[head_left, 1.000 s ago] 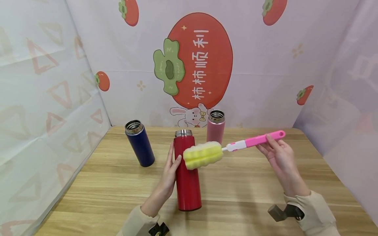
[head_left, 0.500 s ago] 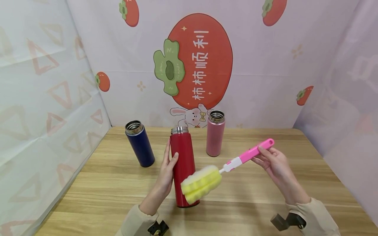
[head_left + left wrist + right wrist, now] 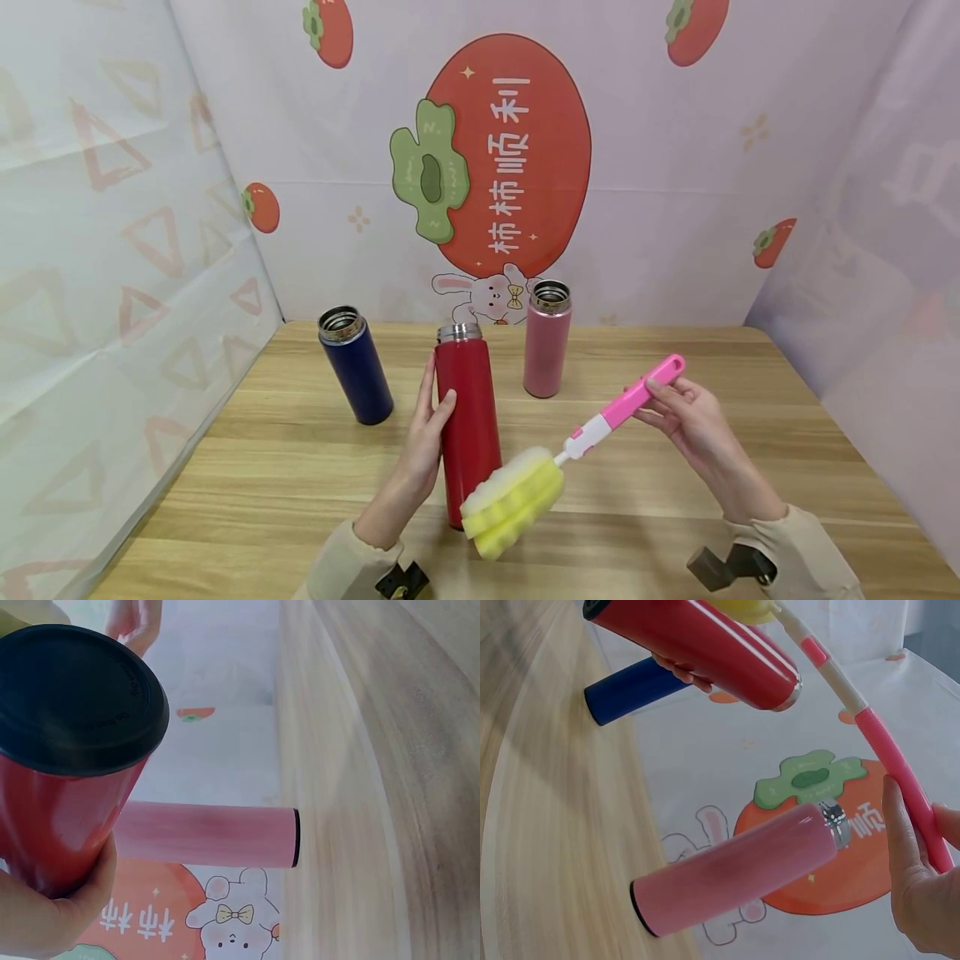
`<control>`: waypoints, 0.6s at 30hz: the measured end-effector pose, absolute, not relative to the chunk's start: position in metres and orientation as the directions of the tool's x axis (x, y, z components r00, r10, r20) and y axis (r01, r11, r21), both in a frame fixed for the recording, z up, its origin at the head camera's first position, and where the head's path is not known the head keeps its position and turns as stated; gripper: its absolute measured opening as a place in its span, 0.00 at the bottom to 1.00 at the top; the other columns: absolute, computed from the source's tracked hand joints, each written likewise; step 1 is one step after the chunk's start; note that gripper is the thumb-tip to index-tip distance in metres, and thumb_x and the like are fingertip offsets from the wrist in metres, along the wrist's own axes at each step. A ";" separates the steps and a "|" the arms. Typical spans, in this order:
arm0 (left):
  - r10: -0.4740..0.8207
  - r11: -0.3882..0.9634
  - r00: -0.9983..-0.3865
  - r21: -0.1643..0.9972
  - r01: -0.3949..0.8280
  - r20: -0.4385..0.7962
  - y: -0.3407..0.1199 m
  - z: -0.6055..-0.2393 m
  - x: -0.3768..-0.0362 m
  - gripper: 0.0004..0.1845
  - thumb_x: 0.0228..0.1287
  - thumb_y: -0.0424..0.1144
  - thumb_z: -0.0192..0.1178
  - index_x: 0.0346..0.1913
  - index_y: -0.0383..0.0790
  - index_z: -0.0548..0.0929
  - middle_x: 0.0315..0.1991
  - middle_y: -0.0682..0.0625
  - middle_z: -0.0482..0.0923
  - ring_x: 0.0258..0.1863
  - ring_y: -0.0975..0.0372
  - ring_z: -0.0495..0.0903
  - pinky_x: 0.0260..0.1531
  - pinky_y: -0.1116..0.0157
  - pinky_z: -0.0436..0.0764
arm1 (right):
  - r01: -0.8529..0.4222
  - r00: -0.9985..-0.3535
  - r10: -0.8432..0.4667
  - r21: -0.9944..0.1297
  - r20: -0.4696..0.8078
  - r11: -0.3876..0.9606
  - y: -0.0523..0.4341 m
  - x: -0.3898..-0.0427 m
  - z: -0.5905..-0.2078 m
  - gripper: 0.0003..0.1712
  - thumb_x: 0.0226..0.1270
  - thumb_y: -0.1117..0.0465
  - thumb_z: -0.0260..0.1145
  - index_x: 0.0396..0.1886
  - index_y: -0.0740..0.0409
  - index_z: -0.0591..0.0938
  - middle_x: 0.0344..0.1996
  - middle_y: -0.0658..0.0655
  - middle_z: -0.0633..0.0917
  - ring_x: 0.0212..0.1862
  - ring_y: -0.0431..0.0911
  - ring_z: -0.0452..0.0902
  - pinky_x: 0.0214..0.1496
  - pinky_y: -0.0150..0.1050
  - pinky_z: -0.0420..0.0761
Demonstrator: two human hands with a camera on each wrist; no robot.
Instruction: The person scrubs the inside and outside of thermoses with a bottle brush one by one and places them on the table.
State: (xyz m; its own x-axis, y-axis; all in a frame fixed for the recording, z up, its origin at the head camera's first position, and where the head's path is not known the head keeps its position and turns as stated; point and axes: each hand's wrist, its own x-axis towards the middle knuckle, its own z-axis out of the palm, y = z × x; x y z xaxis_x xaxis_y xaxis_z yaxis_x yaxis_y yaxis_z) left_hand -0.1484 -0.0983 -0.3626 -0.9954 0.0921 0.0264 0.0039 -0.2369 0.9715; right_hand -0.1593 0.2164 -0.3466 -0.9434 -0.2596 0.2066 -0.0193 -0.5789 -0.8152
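Left hand (image 3: pixel 423 442): fingers and thumb wrapped about the upper body of the red bottle (image 3: pixel 467 400). Right hand (image 3: pixel 697 417): thumb and fingers pinching the pink handle (image 3: pixel 633 398) of a cleaning brush near its end. Red bottle: long axis steep, silver neck up and leaning far, black base down and near, raised off the counter (image 3: pixel 262 500); placed immediately right of the left hand. Brush: long axis slanting, handle far and right, yellow sponge head (image 3: pixel 517 500) pointing down, left and near; placed between the hands, the sponge overlapping the red bottle's lower part in the head view, contact uncertain. Navy bottle (image 3: pixel 356 367): left of the left hand, standing, mouth open and upward. Pink bottle (image 3: pixel 546 354): far side, right of the red bottle, standing, mouth open, near the counter's far edge. Backdrop (image 3: pixel 675 183): printed, rising behind that edge. Widest room for movement: right of the pink bottle, towards the right edge.
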 end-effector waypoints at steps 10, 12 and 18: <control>0.135 -0.225 -0.991 0.974 -0.005 0.026 -0.095 -0.368 -0.144 0.32 0.65 0.46 0.46 0.67 0.65 0.44 0.68 0.50 0.40 0.63 0.51 0.51 0.58 0.50 0.55 | -0.027 -0.986 -0.103 -0.748 0.128 -0.663 0.220 -0.168 -0.332 0.10 0.65 0.71 0.50 0.31 0.66 0.78 0.30 0.61 0.84 0.37 0.48 0.81 0.40 0.38 0.77; 0.143 -0.217 -0.990 0.976 -0.014 0.017 -0.095 -0.369 -0.143 0.32 0.65 0.47 0.46 0.67 0.65 0.45 0.68 0.50 0.38 0.64 0.51 0.48 0.59 0.48 0.52 | -0.036 -0.991 -0.069 -0.728 0.114 -0.685 0.220 -0.170 -0.329 0.08 0.63 0.71 0.51 0.30 0.67 0.78 0.29 0.61 0.83 0.36 0.47 0.81 0.40 0.38 0.77; 0.195 -0.201 -0.981 0.978 -0.056 -0.016 -0.095 -0.372 -0.138 0.32 0.66 0.48 0.45 0.68 0.65 0.42 0.68 0.48 0.40 0.61 0.51 0.58 0.55 0.53 0.61 | -0.069 -0.996 0.010 -0.683 0.090 -0.728 0.221 -0.176 -0.320 0.04 0.60 0.71 0.56 0.30 0.67 0.77 0.28 0.61 0.83 0.35 0.48 0.81 0.40 0.39 0.77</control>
